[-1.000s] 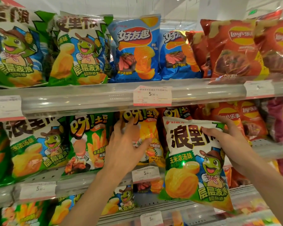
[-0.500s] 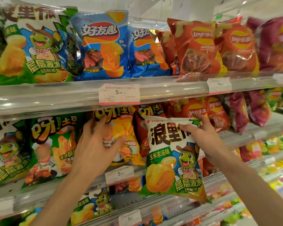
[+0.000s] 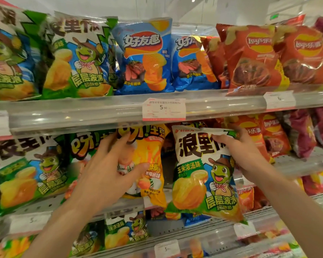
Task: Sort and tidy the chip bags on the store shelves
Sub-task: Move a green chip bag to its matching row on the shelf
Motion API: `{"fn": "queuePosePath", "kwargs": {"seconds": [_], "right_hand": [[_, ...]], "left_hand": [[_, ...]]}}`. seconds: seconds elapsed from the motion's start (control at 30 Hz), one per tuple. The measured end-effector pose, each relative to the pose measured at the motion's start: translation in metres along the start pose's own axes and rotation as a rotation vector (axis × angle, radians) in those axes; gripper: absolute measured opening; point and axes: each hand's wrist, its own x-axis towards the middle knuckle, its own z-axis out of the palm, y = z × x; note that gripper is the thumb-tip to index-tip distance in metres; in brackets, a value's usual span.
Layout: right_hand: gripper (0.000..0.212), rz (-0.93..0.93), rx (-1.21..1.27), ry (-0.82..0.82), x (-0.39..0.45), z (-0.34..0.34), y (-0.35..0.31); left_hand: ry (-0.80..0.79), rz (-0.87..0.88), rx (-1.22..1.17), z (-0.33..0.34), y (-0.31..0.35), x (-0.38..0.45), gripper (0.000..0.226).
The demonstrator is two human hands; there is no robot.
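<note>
we are holding a green bag [image 3: 203, 174] in our right hand [image 3: 244, 155], thumb across its front near the top right corner and fingers behind, so the hand is pinching it. the bag is hanging long axis upright, slightly tilted, in front of the middle shelf [image 3: 296, 162], not resting on it. our left hand [image 3: 108, 170] is lying on the yellow bag [image 3: 151, 164] just to the left, fingers spread at its top edge and thumb against its front; we judge it is steadying or pushing that bag aside, not lifting it. matching green bags [image 3: 28, 174] are standing at the far left of the same shelf, beyond the left hand, well apart from the held bag. we judge the held bag needs to be travelling leftward across the yellow bag; the right hand is the one carrying it.
</note>
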Motion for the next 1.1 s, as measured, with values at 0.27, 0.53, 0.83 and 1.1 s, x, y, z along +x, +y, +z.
{"fn": "queuePosePath", "kwargs": {"seconds": [0.27,0.53,0.83,1.1], "right_hand": [[0.053,-0.099,0.046,-0.090,0.008,0.043,-0.006],[0.056,-0.155,0.062,-0.159,0.014,0.091,-0.012],[0.033,-0.206,0.085,-0.096,0.024,0.135,-0.017],[0.029,-0.008,-0.177,-0.012,0.037,0.163,-0.019]], "left_hand": [[0.051,-0.038,0.015,-0.028,-0.027,-0.022,0.093],[0.185,-0.026,-0.020,-0.041,-0.061,-0.036,0.088],[0.282,-0.047,-0.029,-0.053,-0.093,-0.041,0.090],[0.330,-0.066,-0.035,-0.060,-0.112,-0.046,0.091]]}}
